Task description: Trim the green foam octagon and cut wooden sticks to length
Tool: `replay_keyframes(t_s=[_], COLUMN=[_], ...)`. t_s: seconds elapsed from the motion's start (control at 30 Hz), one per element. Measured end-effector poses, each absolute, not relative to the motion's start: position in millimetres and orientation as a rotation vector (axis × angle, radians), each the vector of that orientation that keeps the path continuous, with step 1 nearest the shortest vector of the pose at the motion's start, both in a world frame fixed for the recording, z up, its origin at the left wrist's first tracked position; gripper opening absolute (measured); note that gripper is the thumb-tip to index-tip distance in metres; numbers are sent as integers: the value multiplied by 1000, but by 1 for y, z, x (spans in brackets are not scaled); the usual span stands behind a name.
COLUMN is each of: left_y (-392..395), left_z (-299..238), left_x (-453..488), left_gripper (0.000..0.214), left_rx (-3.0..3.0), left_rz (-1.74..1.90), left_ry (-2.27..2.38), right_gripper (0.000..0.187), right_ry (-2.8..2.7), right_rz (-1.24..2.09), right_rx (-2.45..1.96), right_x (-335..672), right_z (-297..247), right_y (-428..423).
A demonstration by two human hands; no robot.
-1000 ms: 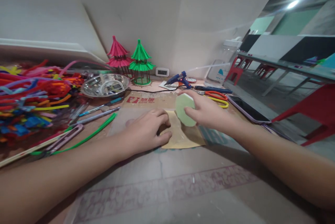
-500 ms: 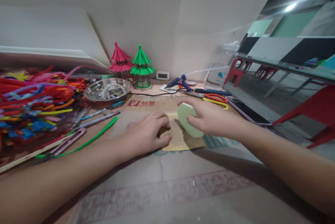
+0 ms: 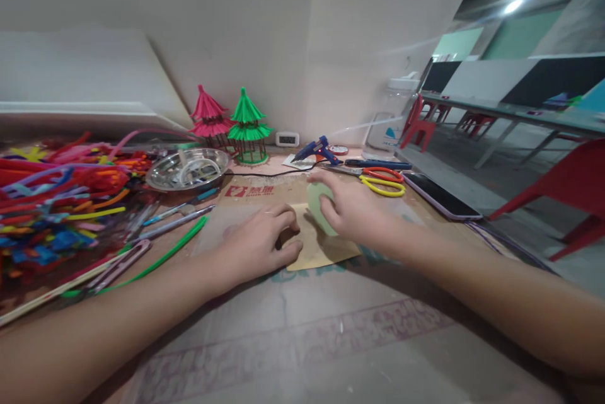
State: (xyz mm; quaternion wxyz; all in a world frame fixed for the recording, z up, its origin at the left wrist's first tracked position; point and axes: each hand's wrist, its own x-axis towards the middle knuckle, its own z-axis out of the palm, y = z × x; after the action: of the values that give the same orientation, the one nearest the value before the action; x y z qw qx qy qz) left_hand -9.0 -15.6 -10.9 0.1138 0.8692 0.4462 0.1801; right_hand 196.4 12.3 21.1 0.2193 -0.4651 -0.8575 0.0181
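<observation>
My right hand is closed round a pale green flat piece, holding it on edge over a tan sheet of paper. My left hand rests with curled fingers on the left part of that sheet, pressing it onto the cardboard-covered table. The two hands almost touch above the sheet.
A heap of coloured pipe cleaners fills the left. Behind stand a metal dish, pink and green paper pagodas, a blue glue gun, scissors and a phone. Pens and a green stick lie left.
My right hand has drawn the green piece a little to the left and down, closer to my left hand. The left hand has stayed on the tan sheet.
</observation>
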Motion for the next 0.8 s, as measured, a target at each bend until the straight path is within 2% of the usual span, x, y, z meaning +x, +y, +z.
replay_keyframes(t_s=[0.17, 0.27, 0.37, 0.43, 0.8], left_y=[-15, -15, -15, -15, -24], left_z=[-11, -11, -11, -10, -4], left_x=[-9, -11, -14, -16, -15], left_gripper=[17, 18, 19, 19, 10], left_rx=[2554, 2488, 2348, 2287, 2347], left_rz=[505, 566, 733, 862, 1106], left_ry=[1319, 1315, 1310, 1298, 1116], right_gripper=[50, 51, 52, 50, 52], right_ry=[-2207, -1923, -1648, -1514, -1341], right_rz=[151, 509, 998, 1208, 1475], right_rx=[-1171, -1018, -936, -850, -720], right_x=[195, 203, 208, 208, 197], right_z=[3, -2, -3, -4, -11], right_y=[32, 37, 32, 28, 23])
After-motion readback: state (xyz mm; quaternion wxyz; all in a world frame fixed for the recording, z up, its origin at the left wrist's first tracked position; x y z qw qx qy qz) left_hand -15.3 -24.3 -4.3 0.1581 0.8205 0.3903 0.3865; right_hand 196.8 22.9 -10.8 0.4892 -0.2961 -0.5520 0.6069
